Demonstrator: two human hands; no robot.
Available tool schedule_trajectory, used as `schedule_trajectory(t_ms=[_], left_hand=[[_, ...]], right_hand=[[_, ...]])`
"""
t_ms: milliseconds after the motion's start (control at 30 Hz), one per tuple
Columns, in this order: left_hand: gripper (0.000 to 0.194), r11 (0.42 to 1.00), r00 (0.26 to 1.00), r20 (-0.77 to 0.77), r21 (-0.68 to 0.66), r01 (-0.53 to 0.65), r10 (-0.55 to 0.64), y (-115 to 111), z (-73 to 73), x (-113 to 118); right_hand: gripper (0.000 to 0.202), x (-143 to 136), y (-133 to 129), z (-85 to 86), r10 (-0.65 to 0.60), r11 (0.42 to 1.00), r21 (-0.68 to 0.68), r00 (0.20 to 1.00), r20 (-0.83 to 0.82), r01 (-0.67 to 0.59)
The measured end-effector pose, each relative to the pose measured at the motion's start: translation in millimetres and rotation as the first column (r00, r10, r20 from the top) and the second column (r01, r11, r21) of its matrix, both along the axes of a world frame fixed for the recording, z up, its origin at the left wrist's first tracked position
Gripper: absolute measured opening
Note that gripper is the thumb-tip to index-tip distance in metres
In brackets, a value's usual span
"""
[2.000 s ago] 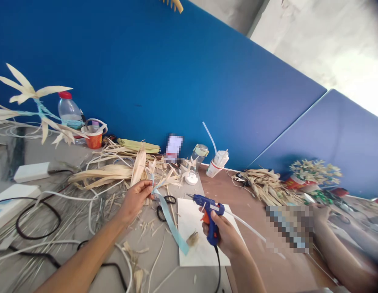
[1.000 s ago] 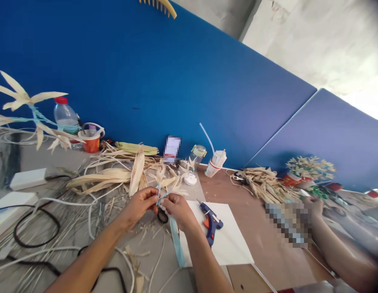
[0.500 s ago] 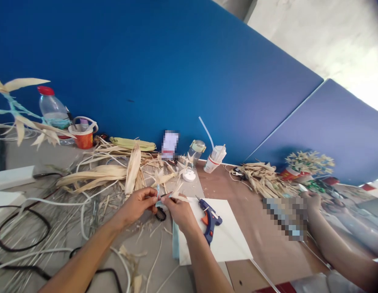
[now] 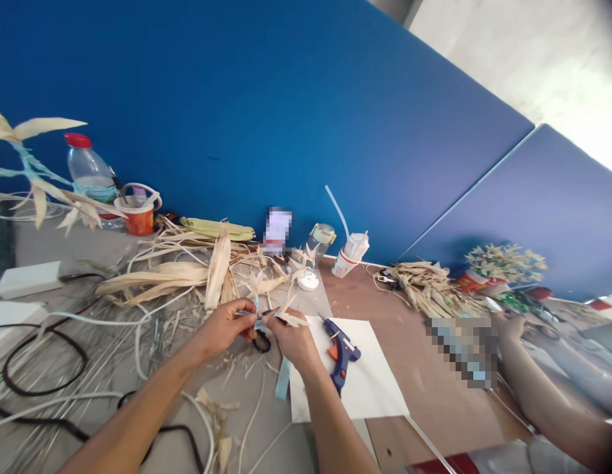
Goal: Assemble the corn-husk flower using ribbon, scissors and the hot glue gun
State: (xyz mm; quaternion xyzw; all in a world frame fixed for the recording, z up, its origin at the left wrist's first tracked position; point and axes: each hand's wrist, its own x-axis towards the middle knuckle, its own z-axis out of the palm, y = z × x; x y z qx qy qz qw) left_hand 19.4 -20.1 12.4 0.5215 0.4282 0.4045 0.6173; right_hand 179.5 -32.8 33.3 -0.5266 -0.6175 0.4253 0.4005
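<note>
My left hand [image 4: 233, 327] is closed in a pinch on a small corn-husk flower, gripping its stem [image 4: 256, 305], which is wrapped in light blue tape. Fingers also closed, my right hand [image 4: 289, 337] meets it from the other side and pinches the same blue-wrapped stem, with pale husk petals [image 4: 290, 317] sticking out above the knuckles. A black loop [image 4: 262, 342], perhaps a scissors handle, shows just below the fingertips; whether a hand holds it I cannot tell. Below my right wrist hangs or lies a light blue strip [image 4: 283, 380]. A blue glue gun [image 4: 342, 355] rests right of my forearm.
White paper [image 4: 375, 375] lies under the glue gun. Dried corn husks [image 4: 158, 280] and loose wires cover the left side. A bottle [image 4: 89, 174], an orange cup [image 4: 139, 220] and a white cup [image 4: 346, 262] stand along the blue partition. Another person's hand [image 4: 508, 326] is at right.
The light blue strip below my right hand has swung to a slant. Both hands keep their pinch and have barely moved; the whole view has shifted slightly.
</note>
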Motion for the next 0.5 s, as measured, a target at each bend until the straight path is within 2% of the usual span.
schedule_trajectory(t_ms=[233, 500], left_hand=[[0.021, 0.998, 0.996, 0.08, -0.034, 0.053, -0.05, -0.2, 2.0, -1.1], [0.022, 0.996, 0.989, 0.138, -0.058, 0.063, -0.054, -0.8, 4.0, -1.6]], right_hand=[[0.012, 1.1, 0.8, 1.5, -0.013, 1.0, 0.005, 0.999, 0.037, 0.013], [0.016, 3.5, 0.0, -3.8, 0.074, 0.989, 0.127, 0.995, 0.071, -0.082]])
